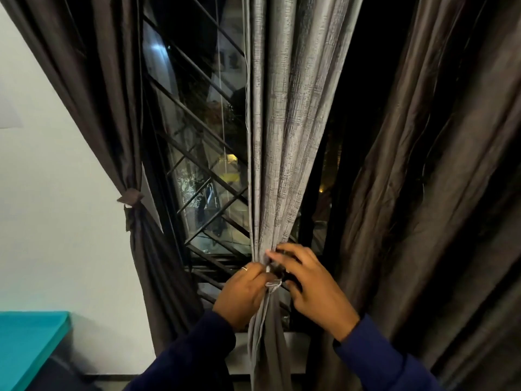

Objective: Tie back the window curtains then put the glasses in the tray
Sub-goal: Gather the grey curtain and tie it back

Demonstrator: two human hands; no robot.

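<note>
Dark brown curtain (437,165) fills the whole three o'clock side, hanging loose in heavy folds. Over at nine o'clock its partner, the left brown curtain (112,108), is gathered in and cinched by a brown tie-back (130,198) against the white wall (50,193). Between them, the window (194,136) shows its black diagonal grille and dark glass with a few lights outside.

Dead centre, running from twelve o'clock down to six, the grey curtain (282,122) is bunched into a narrow column, its folds drawn together low down where both hands meet. Below that pinch point it drops as a slim tail past the window sill (293,351).

At seven o'clock, a teal surface (28,342) juts in from the edge.

Now the hands, both in navy sleeves. The left hand (242,294), ring on one finger, has its grip clenched on the bundled grey curtain, pinching a small fold of fabric at its fingertips. The right hand (313,289) sits just beside it at the four o'clock side of the bundle, fingers curled in against the gathered cloth and something dark there; what that dark piece is, I can't make out.
</note>
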